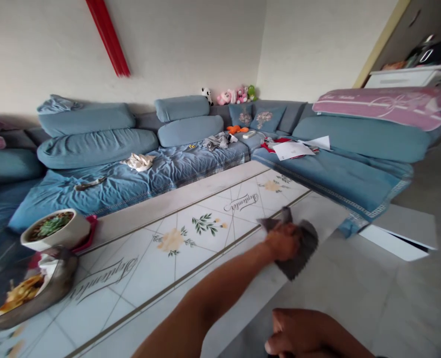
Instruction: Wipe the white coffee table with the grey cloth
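My left hand (285,242) is pressed down on a grey cloth (305,246) near the right end of the long table (209,248). Its fingers are closed on the cloth, which bunches up behind the hand and spreads flat to the right. The table carries a white patterned runner with flowers and "September" lettering. Low in the view, off the table's near edge, my right hand (302,332) is curled into a fist. Whatever it may hold is hidden.
On the table's left end stand a potted succulent (52,231) on a pink tray and a dark bowl (58,281) with food scraps. A blue sofa (190,164) with bolsters runs behind. Papers (293,150) lie on it. A white box (401,238) sits on the floor right.
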Available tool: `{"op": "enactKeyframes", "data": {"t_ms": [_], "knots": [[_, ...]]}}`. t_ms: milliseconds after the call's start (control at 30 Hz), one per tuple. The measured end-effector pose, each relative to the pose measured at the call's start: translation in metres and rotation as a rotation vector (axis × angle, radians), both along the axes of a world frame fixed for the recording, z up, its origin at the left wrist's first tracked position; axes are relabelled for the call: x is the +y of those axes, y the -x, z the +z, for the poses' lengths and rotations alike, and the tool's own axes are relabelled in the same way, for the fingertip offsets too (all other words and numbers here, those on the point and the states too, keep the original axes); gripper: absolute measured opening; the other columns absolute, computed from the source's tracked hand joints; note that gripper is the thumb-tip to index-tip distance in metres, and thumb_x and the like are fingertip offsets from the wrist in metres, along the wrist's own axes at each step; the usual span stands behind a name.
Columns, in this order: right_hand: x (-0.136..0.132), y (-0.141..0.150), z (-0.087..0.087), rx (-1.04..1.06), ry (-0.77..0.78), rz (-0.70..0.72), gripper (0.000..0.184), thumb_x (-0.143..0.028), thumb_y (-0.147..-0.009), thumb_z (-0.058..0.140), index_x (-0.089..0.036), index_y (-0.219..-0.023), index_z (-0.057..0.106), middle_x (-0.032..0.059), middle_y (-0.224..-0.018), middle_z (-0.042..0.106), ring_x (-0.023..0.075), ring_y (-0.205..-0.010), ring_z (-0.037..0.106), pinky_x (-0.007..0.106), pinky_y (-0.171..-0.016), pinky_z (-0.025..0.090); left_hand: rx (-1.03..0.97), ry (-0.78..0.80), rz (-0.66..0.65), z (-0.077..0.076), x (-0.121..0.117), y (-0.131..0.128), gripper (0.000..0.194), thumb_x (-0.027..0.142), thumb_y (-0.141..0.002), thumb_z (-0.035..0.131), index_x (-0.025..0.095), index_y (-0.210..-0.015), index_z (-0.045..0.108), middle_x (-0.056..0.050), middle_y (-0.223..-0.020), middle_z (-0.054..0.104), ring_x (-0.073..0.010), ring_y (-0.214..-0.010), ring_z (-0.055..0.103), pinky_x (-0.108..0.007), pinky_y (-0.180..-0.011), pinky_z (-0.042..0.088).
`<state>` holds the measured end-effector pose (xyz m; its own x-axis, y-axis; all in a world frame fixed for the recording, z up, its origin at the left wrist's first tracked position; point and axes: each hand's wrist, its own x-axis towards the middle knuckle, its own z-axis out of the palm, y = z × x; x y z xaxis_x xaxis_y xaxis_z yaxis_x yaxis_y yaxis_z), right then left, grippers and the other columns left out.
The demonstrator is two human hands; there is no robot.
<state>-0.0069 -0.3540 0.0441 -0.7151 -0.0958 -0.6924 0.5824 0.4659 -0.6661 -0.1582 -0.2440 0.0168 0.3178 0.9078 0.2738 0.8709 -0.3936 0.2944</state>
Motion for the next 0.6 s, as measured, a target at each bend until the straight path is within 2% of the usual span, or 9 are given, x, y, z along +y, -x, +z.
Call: {"op": "enactKeyframes", "data": {"t_ms": [67, 100, 167, 233, 333, 400, 467, 533, 600], "knots": [[0.0, 0.003, 0.004, 0.032, 0.005, 0.022, 0.041, -0.037, -0.087, 0.052, -0.021, -0.066, 0.084, 0.002, -0.068, 0.074, 0.0175, -0.071, 0.066, 0.028, -0.079, 0.051, 0.005, -0.012, -0.131, -0.019, -0.047, -0.011, 0.052, 0.036, -0.116, 0.048, 0.013, -0.16, 0.063, -0.023, -0.169, 0.057, -0.0392, -0.163, 0.05, -0.064, -0.137, 0.038], [0.0, 0.004, 0.005, 0.036, -0.004, 0.028, 0.042, -0.037, -0.087, 0.052, -0.021, -0.067, 0.085, 0.0023, -0.068, 0.073, 0.0175, -0.07, 0.064, 0.028, -0.077, 0.051, 0.001, -0.021, -0.182, -0.027, -0.077, -0.004, 0.053, 0.038, -0.117, 0.048, 0.013, -0.162, 0.061, -0.024, -0.172, 0.055, -0.039, -0.165, 0.048, -0.063, -0.138, 0.038], [0.003, 0.005, 0.006, 0.04, 0.012, 0.041, 0.043, -0.04, -0.088, 0.053, -0.021, -0.07, 0.086, 0.0025, -0.068, 0.073, 0.0178, -0.069, 0.064, 0.029, -0.077, 0.051, -0.012, -0.018, -0.186, -0.037, -0.143, 0.034, 0.056, 0.042, -0.117, 0.052, 0.016, -0.167, 0.058, -0.02, -0.176, 0.052, -0.0371, -0.166, 0.048, -0.059, -0.139, 0.039], [0.006, 0.006, 0.005, 0.051, 0.058, 0.052, 0.043, -0.042, -0.09, 0.054, -0.021, -0.072, 0.087, 0.0024, -0.068, 0.073, 0.0183, -0.071, 0.066, 0.03, -0.081, 0.053, -0.017, 0.006, -0.041, -0.038, -0.208, 0.096, 0.056, 0.041, -0.116, 0.055, 0.023, -0.169, 0.056, -0.015, -0.178, 0.052, -0.0355, -0.167, 0.048, -0.057, -0.14, 0.039], [0.012, 0.007, 0.002, 0.077, 0.089, 0.061, 0.042, -0.045, -0.094, 0.058, -0.021, -0.074, 0.088, 0.0024, -0.07, 0.075, 0.0185, -0.071, 0.067, 0.031, -0.082, 0.054, 0.018, 0.08, 0.391, -0.024, -0.274, 0.203, 0.052, 0.036, -0.117, 0.048, 0.026, -0.166, 0.06, -0.012, -0.178, 0.052, -0.0347, -0.167, 0.048, -0.057, -0.14, 0.04], [0.015, 0.006, -0.002, 0.06, 0.081, 0.067, 0.042, -0.047, -0.095, 0.062, -0.021, -0.076, 0.088, 0.0026, -0.073, 0.077, 0.0199, -0.074, 0.07, 0.032, -0.082, 0.055, 0.055, 0.143, 0.733, -0.008, -0.283, 0.261, 0.054, 0.033, -0.117, 0.042, 0.02, -0.165, 0.061, -0.016, -0.177, 0.053, -0.036, -0.167, 0.048, -0.057, -0.139, 0.04], [0.017, 0.005, -0.005, 0.04, 0.071, 0.07, 0.041, -0.049, -0.095, 0.064, -0.021, -0.076, 0.088, 0.003, -0.075, 0.078, 0.022, -0.076, 0.072, 0.033, -0.081, 0.055, 0.083, 0.191, 1.013, 0.008, -0.263, 0.291, 0.057, 0.029, -0.115, 0.04, 0.013, -0.167, 0.057, -0.021, -0.176, 0.053, -0.039, -0.167, 0.046, -0.061, -0.139, 0.037], [0.016, 0.003, -0.005, 0.05, 0.086, 0.082, 0.043, -0.049, -0.095, 0.062, -0.021, -0.076, 0.088, 0.0037, -0.075, 0.078, 0.0233, -0.079, 0.072, 0.034, -0.083, 0.055, 0.092, 0.211, 1.141, 0.019, -0.224, 0.289, 0.059, 0.029, -0.115, 0.041, 0.007, -0.169, 0.053, -0.026, -0.175, 0.051, -0.0422, -0.168, 0.042, -0.064, -0.139, 0.033], [0.014, -0.001, -0.003, 0.082, 0.104, 0.085, 0.046, -0.048, -0.095, 0.058, -0.02, -0.076, 0.089, 0.0044, -0.074, 0.078, 0.0236, -0.08, 0.072, 0.035, -0.088, 0.054, 0.082, 0.21, 1.13, 0.023, -0.181, 0.257, 0.059, 0.035, -0.116, 0.046, 0.007, -0.167, 0.055, -0.028, -0.176, 0.05, -0.0424, -0.168, 0.041, -0.062, -0.14, 0.031]]}}
